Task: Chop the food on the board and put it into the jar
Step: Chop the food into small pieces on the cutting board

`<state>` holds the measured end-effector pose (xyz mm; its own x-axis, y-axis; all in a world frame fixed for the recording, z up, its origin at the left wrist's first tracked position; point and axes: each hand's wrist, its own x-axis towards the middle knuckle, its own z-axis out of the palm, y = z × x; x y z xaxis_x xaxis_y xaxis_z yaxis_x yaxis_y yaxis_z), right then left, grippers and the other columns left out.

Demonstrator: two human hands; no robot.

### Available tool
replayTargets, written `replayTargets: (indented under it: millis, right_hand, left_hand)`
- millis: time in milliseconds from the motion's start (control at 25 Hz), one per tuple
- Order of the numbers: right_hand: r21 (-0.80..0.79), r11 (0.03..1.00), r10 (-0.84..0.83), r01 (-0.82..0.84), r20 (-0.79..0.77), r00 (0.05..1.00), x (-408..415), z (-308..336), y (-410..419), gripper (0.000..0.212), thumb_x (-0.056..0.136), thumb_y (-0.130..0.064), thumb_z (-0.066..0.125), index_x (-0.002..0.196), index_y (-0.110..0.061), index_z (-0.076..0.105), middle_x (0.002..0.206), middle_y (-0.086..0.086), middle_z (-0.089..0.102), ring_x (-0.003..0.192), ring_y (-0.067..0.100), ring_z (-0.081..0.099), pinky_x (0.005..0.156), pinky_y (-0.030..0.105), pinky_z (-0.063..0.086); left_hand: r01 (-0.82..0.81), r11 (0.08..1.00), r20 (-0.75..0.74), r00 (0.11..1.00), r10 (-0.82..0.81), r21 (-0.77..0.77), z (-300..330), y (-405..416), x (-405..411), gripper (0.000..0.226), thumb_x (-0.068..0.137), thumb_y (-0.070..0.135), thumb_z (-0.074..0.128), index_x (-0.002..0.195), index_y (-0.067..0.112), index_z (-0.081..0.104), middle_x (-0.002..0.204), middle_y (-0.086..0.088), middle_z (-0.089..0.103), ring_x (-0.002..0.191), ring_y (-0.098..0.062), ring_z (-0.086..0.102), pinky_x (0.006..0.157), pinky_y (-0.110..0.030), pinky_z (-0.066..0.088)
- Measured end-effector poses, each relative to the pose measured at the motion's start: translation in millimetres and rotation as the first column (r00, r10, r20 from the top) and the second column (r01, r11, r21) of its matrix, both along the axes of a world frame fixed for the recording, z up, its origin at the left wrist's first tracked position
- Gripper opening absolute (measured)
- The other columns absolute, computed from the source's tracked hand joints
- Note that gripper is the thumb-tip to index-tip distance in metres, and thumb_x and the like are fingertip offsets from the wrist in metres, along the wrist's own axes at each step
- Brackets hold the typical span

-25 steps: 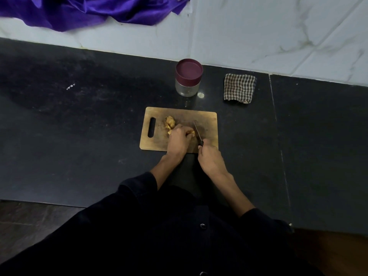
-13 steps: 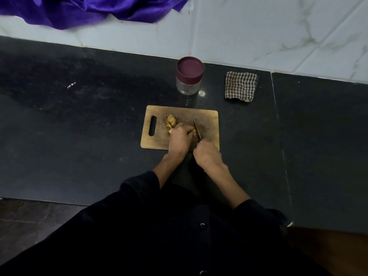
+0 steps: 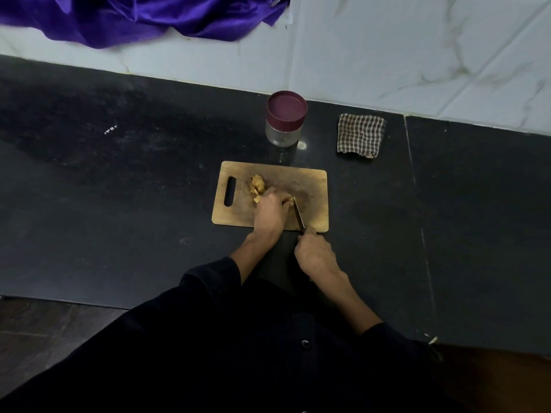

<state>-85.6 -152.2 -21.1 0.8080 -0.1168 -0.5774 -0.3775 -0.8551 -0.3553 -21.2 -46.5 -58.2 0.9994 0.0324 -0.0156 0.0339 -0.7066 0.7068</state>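
Note:
A wooden cutting board (image 3: pixel 313 186) with a handle slot lies on the black counter. Yellowish chopped food (image 3: pixel 257 185) is piled near the board's middle. My left hand (image 3: pixel 270 210) rests on the board with curled fingers holding an uncut piece of the food, mostly hidden under the fingers. My right hand (image 3: pixel 313 252) grips the handle of a knife (image 3: pixel 298 214) at the board's near edge, the blade tip touching the food by my left fingers. A glass jar (image 3: pixel 285 119) with a maroon lid stands closed behind the board.
A folded checked cloth (image 3: pixel 360 135) lies to the right of the jar. A purple cloth (image 3: pixel 143 16) hangs over the white marble wall at the back. The black counter (image 3: pixel 119 189) stretches left and right of the board; its near edge is by my body.
My right hand pulled back toward me, drawing the knife blade along beside my left fingers. My left hand stayed on the food.

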Motion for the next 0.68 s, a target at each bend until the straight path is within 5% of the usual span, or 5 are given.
replayTargets:
  millis: [280,520,680]
  right_hand:
    - [0.150,0.980,-0.144,0.134,0.057,0.988,12,-7,-5,0.028,0.102,-0.027,0.038,0.114,-0.007,0.052,0.111,0.019,0.061,0.093,0.039,0.065,0.079,0.054,0.056]
    - [0.145,0.980,-0.137,0.136,-0.004,0.991,3,-5,-12,0.032,0.104,-0.030,0.036,0.123,-0.008,0.049,0.104,0.016,0.061,0.072,0.030,0.065,0.041,0.030,0.049]
    - [0.311,0.908,-0.254,0.280,-0.121,0.960,-3,-7,-22,0.022,0.102,-0.030,0.039,0.113,-0.017,0.052,0.082,0.010,0.057,0.053,0.020,0.054,0.037,0.024,0.039]
  left_hand:
    - [0.016,1.000,0.014,1.000,-0.016,-0.016,3,1,-2,0.013,0.087,0.007,0.064,0.098,0.007,0.071,0.106,-0.009,0.064,0.095,-0.016,0.061,0.088,-0.023,0.049]
    - [0.024,0.999,0.008,1.000,-0.024,-0.026,0,3,-2,0.015,0.087,0.009,0.064,0.100,0.007,0.071,0.110,-0.011,0.063,0.097,-0.016,0.061,0.090,-0.024,0.049]
    - [0.049,0.999,0.006,0.999,-0.049,-0.013,-1,4,-3,0.019,0.088,0.009,0.063,0.106,0.008,0.070,0.114,-0.013,0.062,0.099,-0.020,0.062,0.092,-0.033,0.051]
